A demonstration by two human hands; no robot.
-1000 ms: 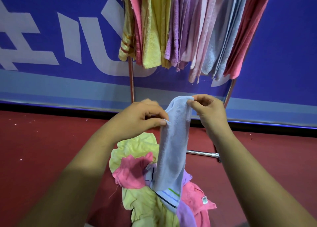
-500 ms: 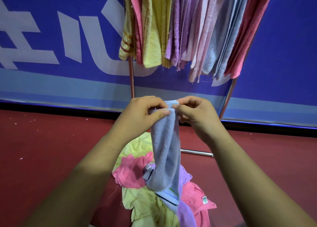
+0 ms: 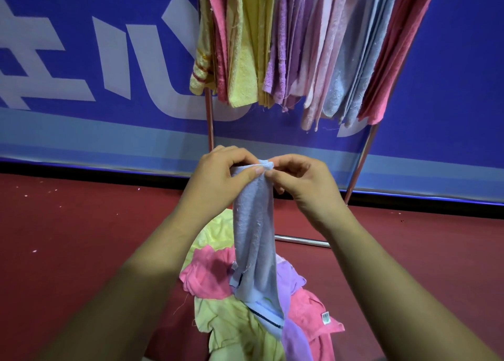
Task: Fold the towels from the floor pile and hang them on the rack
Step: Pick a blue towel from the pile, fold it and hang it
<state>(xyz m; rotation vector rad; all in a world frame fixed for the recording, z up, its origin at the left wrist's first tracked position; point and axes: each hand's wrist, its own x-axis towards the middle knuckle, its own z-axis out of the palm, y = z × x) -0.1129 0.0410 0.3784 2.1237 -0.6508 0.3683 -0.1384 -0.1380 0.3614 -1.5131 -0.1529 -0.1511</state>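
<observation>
Above the floor pile (image 3: 245,314), both hands — left hand (image 3: 221,175), right hand (image 3: 297,180) — pinch the blue towel (image 3: 255,240) with curled fingers.

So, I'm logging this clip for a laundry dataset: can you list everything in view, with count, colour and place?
light blue towel: one, pale blue with a striped end, hanging from both hands over the pile
floor pile: several towels, yellow, pink and purple, on the floor below the hands
hung towels: many, too overlapped to count; yellow, pink, purple, blue, coral; on the rack at top
rack: one, metal, in front of the banner
banner: one, blue with white shapes, behind
floor: one, red
left hand: pinches the towel's top edge
right hand: pinches the same edge
</observation>
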